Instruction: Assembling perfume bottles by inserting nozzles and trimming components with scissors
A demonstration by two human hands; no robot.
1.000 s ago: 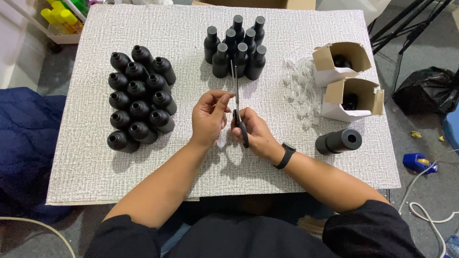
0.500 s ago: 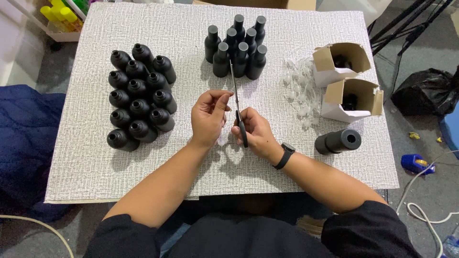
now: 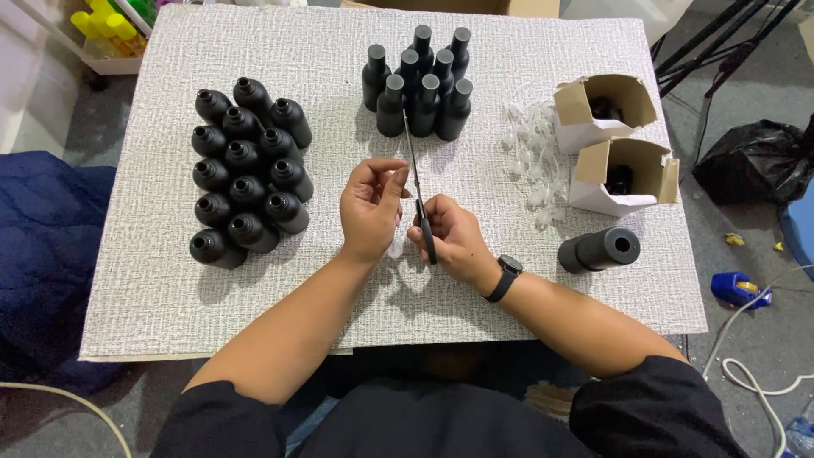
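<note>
Near the middle of the table [image 3: 212, 322], which is covered with a pale textured cloth, the person's two hands meet. Her or his right hand [image 3: 449, 242] is closed around the dark handles of a pair of scissors [image 3: 415, 178], whose thin blades point toward 12 o'clock and reach almost to the bottles beyond. Just at 9 o'clock of it, the left hand [image 3: 370, 208] is curled, thumb and fingertips pinched close together by the blades; whether something small sits in that pinch cannot be told (a bit of white shows below the palm, too blurred to name). A black watch [image 3: 506, 276] sits on the right wrist.

At 9 o'clock of the hands lies a cluster of uncapped black bottles [image 3: 246, 182], laid on their sides in rows. At 12 o'clock stands a group of capped black bottles [image 3: 420, 80], upright and touching one another. At 2 o'clock is a loose heap of small clear plastic pieces [image 3: 534, 161], and beside it two open cardboard boxes [image 3: 615, 140]. At 3 o'clock a stack of black caps [image 3: 600, 248] lies on its side.
</note>
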